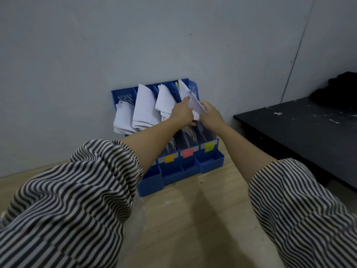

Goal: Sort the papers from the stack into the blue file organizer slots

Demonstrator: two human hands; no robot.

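Observation:
A blue file organizer [210,161] stands against the grey wall, its slots marked by orange [169,158], red [188,153] and yellow-green [209,146] tabs. White papers [144,107] slump out of the left slots. Both my hands reach over the rightmost slots. My left hand [182,113] and my right hand [210,115] each grip a bent white sheet [196,104] between them, just above the rightmost slot, where more paper [183,88] stands. The paper stack is not in view.
The organizer sits on a light wooden surface [193,219]. A black table [301,130] stands at the right with a dark bundle [340,88] on its far end. My striped sleeves fill the lower corners of the view.

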